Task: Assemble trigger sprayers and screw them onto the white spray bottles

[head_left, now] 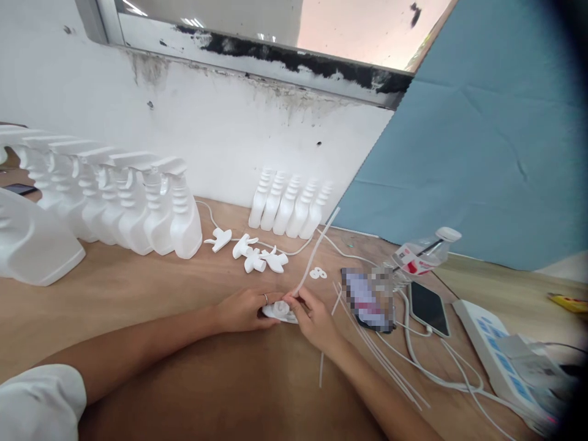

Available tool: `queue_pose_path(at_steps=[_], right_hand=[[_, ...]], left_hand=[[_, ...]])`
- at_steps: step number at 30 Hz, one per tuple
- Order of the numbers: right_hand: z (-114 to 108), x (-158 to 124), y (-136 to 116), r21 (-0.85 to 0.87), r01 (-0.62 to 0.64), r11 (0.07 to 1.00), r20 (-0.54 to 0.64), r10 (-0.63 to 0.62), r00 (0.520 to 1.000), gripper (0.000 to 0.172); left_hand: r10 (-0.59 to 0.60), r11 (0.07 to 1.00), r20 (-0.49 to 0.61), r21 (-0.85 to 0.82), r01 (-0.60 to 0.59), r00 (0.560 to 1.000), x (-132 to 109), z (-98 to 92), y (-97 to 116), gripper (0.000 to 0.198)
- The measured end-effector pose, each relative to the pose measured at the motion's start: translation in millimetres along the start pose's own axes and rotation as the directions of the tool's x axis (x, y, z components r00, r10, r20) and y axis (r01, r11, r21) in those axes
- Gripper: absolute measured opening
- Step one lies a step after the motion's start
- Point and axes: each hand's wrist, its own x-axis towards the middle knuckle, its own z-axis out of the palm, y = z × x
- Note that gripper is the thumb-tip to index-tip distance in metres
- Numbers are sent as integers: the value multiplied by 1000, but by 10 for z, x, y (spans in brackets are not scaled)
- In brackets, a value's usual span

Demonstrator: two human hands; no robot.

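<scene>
My left hand point(250, 310), with a ring on one finger, is closed round a white spray trigger head point(278, 310) just above the table. A thin translucent tube point(316, 250) rises from it, slanting up to the right. Its lower end is pinched in the fingertips of my right hand point(311, 315), right at the trigger head; whether it sits inside cannot be made out. Beyond my hands lie several loose spray trigger heads point(255, 260). Small white washers point(318, 273) rest to the right of them. Several loose tubes point(381, 355) lie by my right forearm.
White spray bottles point(184, 220) stand in a row at left, with five-like ribbed necks grouped in another set of bottles point(287, 211) against the wall. At right are a phone point(429, 308), a screen showing blurred content point(367, 300), a plastic drink bottle point(425, 254), cables and a power strip point(498, 352).
</scene>
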Motion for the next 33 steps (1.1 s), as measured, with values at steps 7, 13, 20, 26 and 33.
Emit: queue_pose_path(at_steps=[7, 13, 20, 26, 33], right_hand=[[71, -10, -23, -31, 58, 998, -13, -59, 998, 22], [81, 5, -64, -46, 25, 999, -14, -25, 1000, 25], [-37, -130, 71, 197, -105, 975, -228, 150, 962, 33], [-331, -367, 382, 455, -370, 810, 25, 404, 915, 41], [-700, -382, 272, -328, 6, 945, -210, -79, 974, 20]], left_hand=[[32, 997, -37, -72, -35, 999, 7, 21, -22, 44], [16, 996, -43, -92, -20, 999, 5, 20, 9, 41], [-132, 986, 39, -95, 136, 990, 26, -38, 39, 45], [-167, 975, 25, -142, 169, 986, 37, -100, 80, 44], [-253, 936, 36, -245, 254, 967, 41, -66, 80, 81]])
